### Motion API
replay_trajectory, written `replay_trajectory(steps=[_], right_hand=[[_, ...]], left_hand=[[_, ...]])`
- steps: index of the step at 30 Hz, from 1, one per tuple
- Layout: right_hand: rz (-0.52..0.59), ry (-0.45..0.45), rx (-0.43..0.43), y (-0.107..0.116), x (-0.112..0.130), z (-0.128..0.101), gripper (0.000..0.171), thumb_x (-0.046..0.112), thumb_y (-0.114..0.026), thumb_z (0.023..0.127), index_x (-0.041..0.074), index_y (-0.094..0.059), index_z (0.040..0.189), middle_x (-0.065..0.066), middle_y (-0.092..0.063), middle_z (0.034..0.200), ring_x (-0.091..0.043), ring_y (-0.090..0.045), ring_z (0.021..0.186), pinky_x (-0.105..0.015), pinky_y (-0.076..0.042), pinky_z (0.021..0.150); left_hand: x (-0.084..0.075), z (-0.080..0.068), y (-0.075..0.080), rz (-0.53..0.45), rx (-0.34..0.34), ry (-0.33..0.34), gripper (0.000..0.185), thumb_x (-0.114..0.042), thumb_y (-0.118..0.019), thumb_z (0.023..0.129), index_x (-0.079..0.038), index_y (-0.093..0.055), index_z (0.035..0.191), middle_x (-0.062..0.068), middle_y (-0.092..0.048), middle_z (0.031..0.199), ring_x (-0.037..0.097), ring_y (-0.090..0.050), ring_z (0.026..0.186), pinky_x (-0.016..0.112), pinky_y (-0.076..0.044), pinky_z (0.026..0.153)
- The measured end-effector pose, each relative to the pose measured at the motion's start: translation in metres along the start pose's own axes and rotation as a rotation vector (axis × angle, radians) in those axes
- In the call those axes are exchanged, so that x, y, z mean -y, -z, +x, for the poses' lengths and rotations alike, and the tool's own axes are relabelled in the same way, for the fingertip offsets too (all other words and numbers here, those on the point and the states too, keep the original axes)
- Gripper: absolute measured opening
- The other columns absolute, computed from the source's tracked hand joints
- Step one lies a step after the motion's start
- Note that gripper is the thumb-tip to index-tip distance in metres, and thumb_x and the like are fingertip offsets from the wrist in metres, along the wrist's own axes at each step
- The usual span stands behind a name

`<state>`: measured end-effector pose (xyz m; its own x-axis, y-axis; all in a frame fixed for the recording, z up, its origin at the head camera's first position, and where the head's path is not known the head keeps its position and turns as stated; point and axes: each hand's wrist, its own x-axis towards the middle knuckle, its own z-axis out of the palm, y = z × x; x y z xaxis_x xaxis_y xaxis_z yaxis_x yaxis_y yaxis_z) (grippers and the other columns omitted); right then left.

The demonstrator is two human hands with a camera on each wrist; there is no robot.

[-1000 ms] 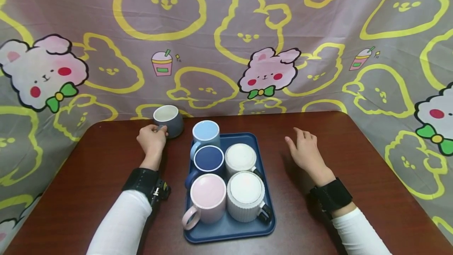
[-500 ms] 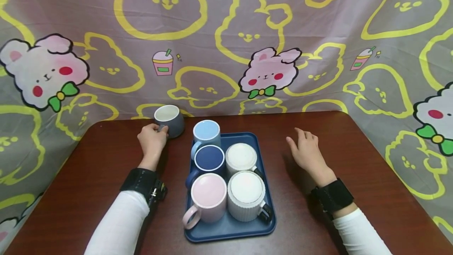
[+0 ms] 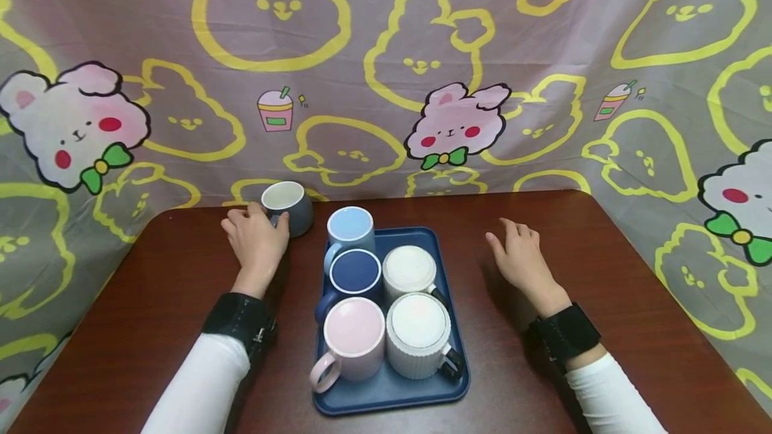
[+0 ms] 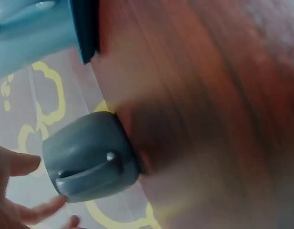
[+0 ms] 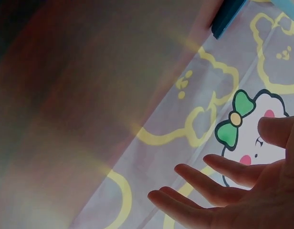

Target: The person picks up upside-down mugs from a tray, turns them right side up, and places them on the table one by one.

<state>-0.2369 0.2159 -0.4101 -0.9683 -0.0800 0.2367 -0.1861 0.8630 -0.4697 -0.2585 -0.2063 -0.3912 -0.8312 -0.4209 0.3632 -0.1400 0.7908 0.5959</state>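
A grey mug (image 3: 288,206) stands on the brown table (image 3: 151,327) at the back, left of the tray. My left hand (image 3: 256,238) lies just in front of it with fingers spread and holds nothing; the thumb is close to the handle. In the left wrist view the grey mug (image 4: 89,152) shows its handle, and my fingertips (image 4: 27,212) sit beside it. My right hand (image 3: 519,256) rests open on the table, right of the blue tray (image 3: 392,390). In the right wrist view its fingers (image 5: 209,183) are relaxed and empty.
The tray holds a light blue mug (image 3: 350,228), a dark blue mug (image 3: 354,272), a pink mug (image 3: 354,333) and two white ribbed mugs (image 3: 410,268) (image 3: 419,327). A bunny-print cloth (image 3: 386,72) hangs behind and beside the table.
My left hand has let go of the grey mug's handle and spread its fingers, shifting slightly left. The mug stays put and the right hand has not moved.
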Motion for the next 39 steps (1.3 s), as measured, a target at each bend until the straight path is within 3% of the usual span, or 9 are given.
replay_trajectory(steps=[4,9,15,25,34,39], right_hand=[[0.004,0.006,0.007,-0.002,0.001,0.002,0.054,0.027,-0.046,0.100,-0.012,-0.037,0.135,-0.038,-0.042,0.130,-0.049,-0.035,0.124,-0.058,-0.019,0.107],[-0.007,0.007,0.016,-0.005,0.003,0.006,0.054,0.028,-0.045,0.100,-0.012,-0.037,0.135,-0.036,-0.042,0.131,-0.049,-0.036,0.125,-0.057,-0.018,0.108],[-0.006,-0.001,0.024,-0.007,0.007,0.009,0.055,0.029,-0.045,0.100,-0.012,-0.036,0.136,-0.037,-0.041,0.132,-0.049,-0.034,0.126,-0.058,-0.019,0.108],[0.010,-0.002,0.037,-0.012,0.015,0.012,0.055,0.031,-0.045,0.100,-0.011,-0.036,0.136,-0.036,-0.040,0.133,-0.049,-0.032,0.126,-0.058,-0.021,0.107],[0.015,0.013,0.030,-0.013,0.023,0.015,0.054,0.029,-0.044,0.101,-0.011,-0.037,0.136,-0.036,-0.041,0.132,-0.050,-0.032,0.126,-0.058,-0.022,0.107],[0.012,0.022,0.026,-0.016,0.028,0.016,0.054,0.029,-0.045,0.100,-0.011,-0.038,0.135,-0.036,-0.042,0.131,-0.050,-0.034,0.125,-0.058,-0.023,0.107]], left_hand=[[-0.005,-0.004,0.001,-0.073,-0.088,-0.183,0.038,-0.024,-0.065,0.088,0.007,-0.055,0.107,0.030,-0.043,0.114,0.043,-0.033,0.107,0.053,-0.032,0.088],[-0.013,-0.010,0.005,-0.117,-0.013,-0.330,0.037,-0.024,-0.065,0.089,0.006,-0.059,0.110,0.026,-0.050,0.112,0.042,-0.037,0.105,0.054,-0.031,0.090],[-0.020,-0.017,0.010,-0.110,0.118,-0.358,0.037,-0.025,-0.063,0.089,0.007,-0.062,0.109,0.028,-0.055,0.113,0.044,-0.041,0.106,0.055,-0.033,0.091],[-0.025,-0.028,0.012,-0.081,0.257,-0.408,0.035,-0.027,-0.064,0.089,0.005,-0.065,0.103,0.025,-0.063,0.103,0.041,-0.049,0.104,0.052,-0.040,0.089],[-0.028,-0.034,0.012,-0.066,0.322,-0.400,0.039,-0.035,-0.063,0.090,0.003,-0.068,0.099,0.023,-0.064,0.098,0.036,-0.050,0.096,0.048,-0.041,0.082],[-0.028,-0.037,0.012,-0.064,0.388,-0.361,0.042,-0.041,-0.059,0.091,0.000,-0.069,0.097,0.019,-0.067,0.095,0.035,-0.057,0.094,0.047,-0.044,0.081]])
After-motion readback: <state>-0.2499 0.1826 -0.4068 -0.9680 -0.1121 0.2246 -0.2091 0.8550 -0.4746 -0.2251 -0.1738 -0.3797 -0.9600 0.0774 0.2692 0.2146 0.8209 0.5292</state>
